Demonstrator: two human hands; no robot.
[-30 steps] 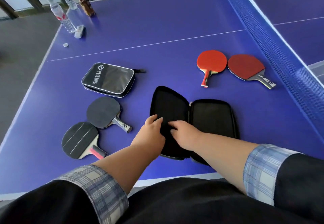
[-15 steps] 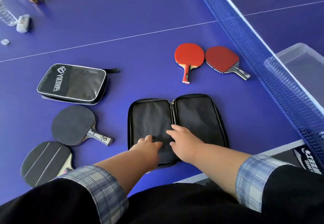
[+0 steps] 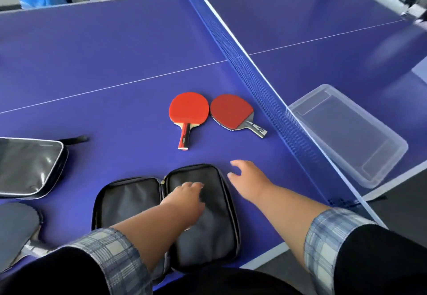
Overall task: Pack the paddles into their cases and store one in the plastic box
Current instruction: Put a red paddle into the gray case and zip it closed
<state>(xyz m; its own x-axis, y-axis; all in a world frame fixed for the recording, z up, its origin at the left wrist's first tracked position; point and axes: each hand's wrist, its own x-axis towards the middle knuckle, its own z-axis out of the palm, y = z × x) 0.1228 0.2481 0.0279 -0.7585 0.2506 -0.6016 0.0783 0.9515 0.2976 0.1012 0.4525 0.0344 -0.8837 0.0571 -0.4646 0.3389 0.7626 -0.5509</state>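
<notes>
Head view: the open case [image 3: 198, 216] lies flat on the blue surface [image 3: 115, 59], near the front edge. L hand [image 3: 184, 202] rests flat on the right half of the case, fingers spread, grip loose & holding nothing. R hand [image 3: 249, 179] is just beside the case's right edge, above the surface, grip wide, fingers apart, empty.

2 red paddles [image 3: 189, 110] & [image 3: 231, 111] lie side by side past the case, heads nearly touching, handles pointing toward the person. The right one is near the net [image 3: 254, 82].

A shut case [image 3: 30, 167] lies at the left edge. A black paddle [image 3: 16, 225] sits in front of it, cut off by the frame.

The plastic box [image 3: 346, 133] sits on the other side of the net, at the right, w/ nothing in it.
</notes>
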